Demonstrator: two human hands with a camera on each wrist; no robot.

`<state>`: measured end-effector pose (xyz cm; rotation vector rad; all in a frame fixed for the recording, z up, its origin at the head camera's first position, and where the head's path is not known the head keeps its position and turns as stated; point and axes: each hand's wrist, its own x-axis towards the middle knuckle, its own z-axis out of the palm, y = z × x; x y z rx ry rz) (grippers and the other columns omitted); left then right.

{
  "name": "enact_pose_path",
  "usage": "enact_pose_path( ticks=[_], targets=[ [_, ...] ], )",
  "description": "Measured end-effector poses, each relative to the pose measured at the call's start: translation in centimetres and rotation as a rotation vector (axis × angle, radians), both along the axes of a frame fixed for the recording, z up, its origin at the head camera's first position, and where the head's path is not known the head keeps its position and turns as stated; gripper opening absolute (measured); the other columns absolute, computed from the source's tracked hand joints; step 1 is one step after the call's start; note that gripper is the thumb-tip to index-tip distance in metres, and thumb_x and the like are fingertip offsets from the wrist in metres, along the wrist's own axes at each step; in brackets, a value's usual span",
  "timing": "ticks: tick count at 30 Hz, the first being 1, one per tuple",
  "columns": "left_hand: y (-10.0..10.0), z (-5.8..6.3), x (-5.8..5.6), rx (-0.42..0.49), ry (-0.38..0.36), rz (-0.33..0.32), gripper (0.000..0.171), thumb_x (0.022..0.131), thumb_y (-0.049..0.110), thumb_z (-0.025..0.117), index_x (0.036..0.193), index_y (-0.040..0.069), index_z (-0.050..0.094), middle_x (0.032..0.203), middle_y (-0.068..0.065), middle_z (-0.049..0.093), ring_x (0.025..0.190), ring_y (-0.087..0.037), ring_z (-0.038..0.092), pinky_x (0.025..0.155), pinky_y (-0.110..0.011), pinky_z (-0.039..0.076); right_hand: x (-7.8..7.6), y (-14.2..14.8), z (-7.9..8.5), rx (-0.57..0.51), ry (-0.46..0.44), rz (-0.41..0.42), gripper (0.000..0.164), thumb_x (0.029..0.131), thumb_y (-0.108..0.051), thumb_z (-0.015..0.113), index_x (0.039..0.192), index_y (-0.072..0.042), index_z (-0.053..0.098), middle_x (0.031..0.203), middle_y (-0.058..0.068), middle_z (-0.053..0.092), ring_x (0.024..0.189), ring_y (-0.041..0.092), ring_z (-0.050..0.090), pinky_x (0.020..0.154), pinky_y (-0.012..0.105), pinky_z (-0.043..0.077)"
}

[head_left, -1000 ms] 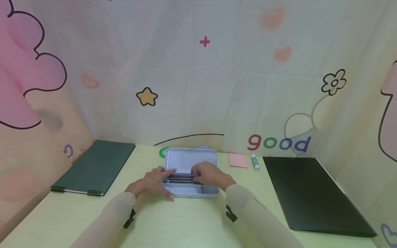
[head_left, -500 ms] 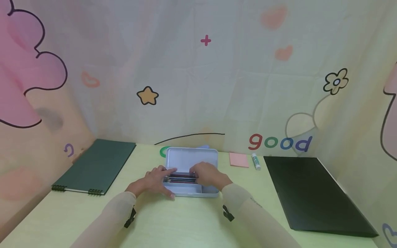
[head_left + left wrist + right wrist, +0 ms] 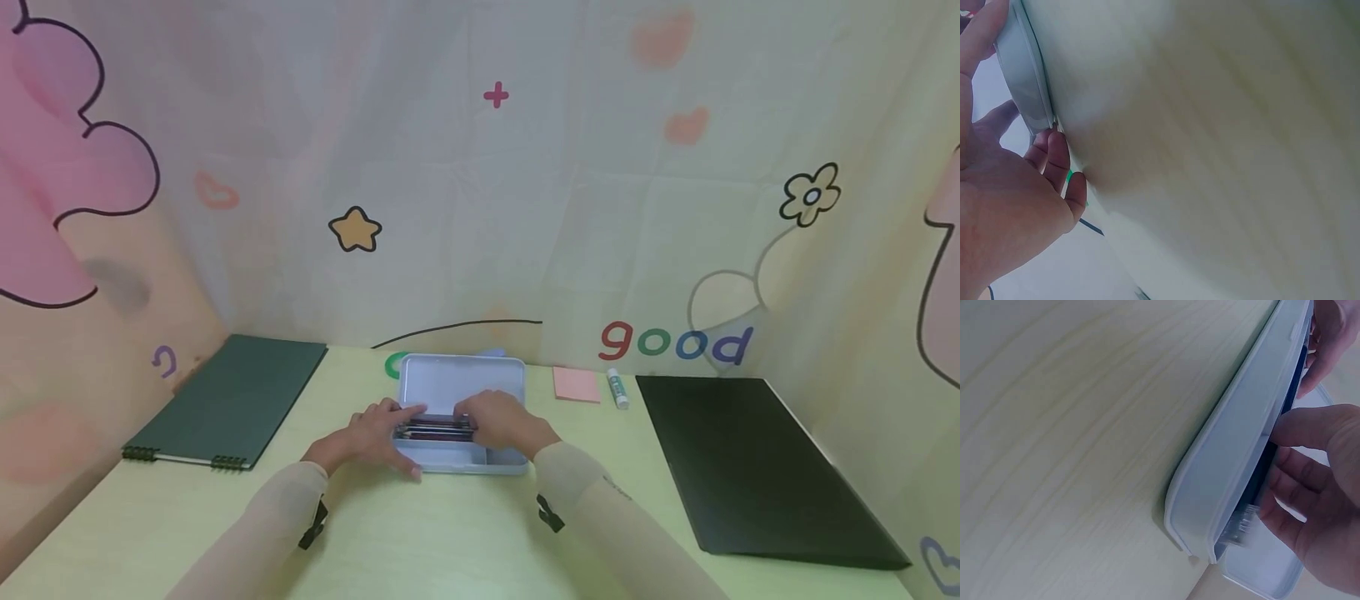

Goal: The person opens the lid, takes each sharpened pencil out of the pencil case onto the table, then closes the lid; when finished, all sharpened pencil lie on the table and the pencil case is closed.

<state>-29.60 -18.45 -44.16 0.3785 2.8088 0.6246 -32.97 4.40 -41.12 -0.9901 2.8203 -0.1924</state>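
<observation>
A pale blue pencil case (image 3: 442, 457) lies on the table with its lid (image 3: 461, 382) raised at the back. Several dark pencils (image 3: 437, 435) lie lengthwise in its long compartment. My left hand (image 3: 369, 435) grips the case's left end, thumb at the front corner and index finger reaching over the inside. In the left wrist view its fingertips curl against the case wall (image 3: 1022, 69). My right hand (image 3: 501, 421) reaches into the right part and pinches the pencils; its own fingers hide their right ends. A small clear ridged item (image 3: 1240, 526) shows near the case's right end.
A dark green spiral sketchbook (image 3: 232, 404) lies at the left, and a large black folder (image 3: 765, 467) at the right. Behind the case are a green ring (image 3: 392, 364), pink sticky notes (image 3: 576, 384) and a glue stick (image 3: 617, 389). A printed cloth (image 3: 465, 167) hangs behind the table.
My right hand has shifted slightly left within the case, and the pencils have moved a little under its fingers. My left hand stays at the case's left end.
</observation>
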Motion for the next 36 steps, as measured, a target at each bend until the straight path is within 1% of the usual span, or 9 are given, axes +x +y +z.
enact_pose_path(
  ticks=[2, 4, 7, 10, 18, 25, 30, 33, 36],
  targets=[
    [-0.1, 0.0, -0.1, -0.003, 0.003, -0.009, 0.101, 0.068, 0.051, 0.088, 0.153, 0.026, 0.04, 0.13, -0.011, 0.044, 0.118, -0.029, 0.041, 0.1, -0.051, 0.036, 0.0, -0.2, 0.1, 0.002, -0.023, -0.011, 0.039, 0.085, 0.001, 0.071, 0.12, -0.016, 0.071, 0.106, -0.001, 0.071, 0.093, 0.016, 0.058, 0.095, 0.035, 0.05],
    [-0.2, 0.1, 0.0, -0.005, 0.0, -0.01, 0.101, 0.068, 0.051, 0.088, 0.153, 0.027, 0.04, 0.13, -0.011, 0.044, 0.119, -0.029, 0.04, 0.101, -0.051, 0.037, 0.0, -0.3, 0.1, -0.003, -0.054, -0.027, 0.042, 0.085, 0.002, 0.071, 0.123, -0.017, 0.07, 0.116, -0.002, 0.07, 0.099, 0.015, 0.058, 0.103, 0.037, 0.048],
    [-0.2, 0.3, 0.0, -0.007, -0.002, -0.005, 0.101, 0.068, 0.052, 0.088, 0.153, 0.027, 0.04, 0.133, -0.012, 0.044, 0.121, -0.03, 0.041, 0.102, -0.053, 0.037, 0.0, -0.4, 0.2, -0.015, -0.081, -0.039, 0.043, 0.087, 0.002, 0.07, 0.125, -0.018, 0.069, 0.12, -0.002, 0.069, 0.103, 0.016, 0.057, 0.106, 0.038, 0.047],
    [-0.1, 0.5, 0.0, -0.009, -0.007, 0.009, 0.101, 0.068, 0.053, 0.088, 0.153, 0.029, 0.04, 0.135, -0.012, 0.043, 0.122, -0.03, 0.041, 0.103, -0.054, 0.037, -0.1, -0.3, 0.4, -0.034, -0.099, -0.038, 0.043, 0.087, 0.002, 0.069, 0.126, -0.019, 0.068, 0.121, -0.002, 0.068, 0.104, 0.016, 0.056, 0.107, 0.038, 0.047],
    [-0.1, 0.2, -0.1, 0.004, -0.026, 0.015, 0.101, 0.068, 0.053, 0.088, 0.154, 0.029, 0.04, 0.134, -0.011, 0.042, 0.121, -0.03, 0.039, 0.101, -0.052, 0.037, -0.2, 0.0, 0.7, -0.088, -0.116, 0.002, 0.049, 0.087, 0.001, 0.07, 0.129, -0.023, 0.063, 0.099, -0.002, 0.066, 0.091, 0.016, 0.057, 0.093, 0.034, 0.051],
    [-0.1, 0.0, 0.0, 0.02, -0.008, 0.003, 0.101, 0.068, 0.051, 0.088, 0.154, 0.028, 0.039, 0.137, -0.012, 0.042, 0.122, -0.03, 0.039, 0.103, -0.054, 0.036, -0.6, 0.6, 0.4, -0.161, -0.153, 0.005, 0.05, 0.089, 0.001, 0.067, 0.133, -0.021, 0.058, 0.109, 0.002, 0.067, 0.096, 0.017, 0.058, 0.097, 0.037, 0.053],
    [-0.1, 0.0, 0.1, 0.013, -0.001, 0.004, 0.101, 0.068, 0.051, 0.088, 0.154, 0.027, 0.039, 0.137, -0.012, 0.042, 0.121, -0.03, 0.04, 0.102, -0.053, 0.036, -0.4, 0.9, 0.3, -0.185, -0.174, -0.001, 0.051, 0.09, -0.001, 0.064, 0.136, -0.021, 0.056, 0.112, 0.003, 0.067, 0.096, 0.018, 0.058, 0.096, 0.039, 0.052],
    [-0.1, 0.0, 0.1, 0.006, 0.002, 0.005, 0.101, 0.069, 0.051, 0.088, 0.154, 0.027, 0.039, 0.136, -0.012, 0.042, 0.121, -0.03, 0.04, 0.103, -0.053, 0.036, -0.4, 1.1, 0.1, -0.186, -0.163, -0.005, 0.049, 0.091, -0.004, 0.065, 0.137, -0.021, 0.056, 0.115, 0.003, 0.068, 0.097, 0.018, 0.059, 0.097, 0.04, 0.052],
    [-0.1, 0.0, 0.1, 0.003, 0.005, 0.005, 0.101, 0.069, 0.051, 0.088, 0.154, 0.027, 0.039, 0.137, -0.012, 0.042, 0.122, -0.03, 0.04, 0.103, -0.053, 0.036, -0.4, 1.2, -0.1, -0.184, -0.129, 0.007, 0.048, 0.091, -0.007, 0.067, 0.136, -0.02, 0.057, 0.119, 0.004, 0.068, 0.099, 0.019, 0.06, 0.099, 0.041, 0.052]
  ],
)
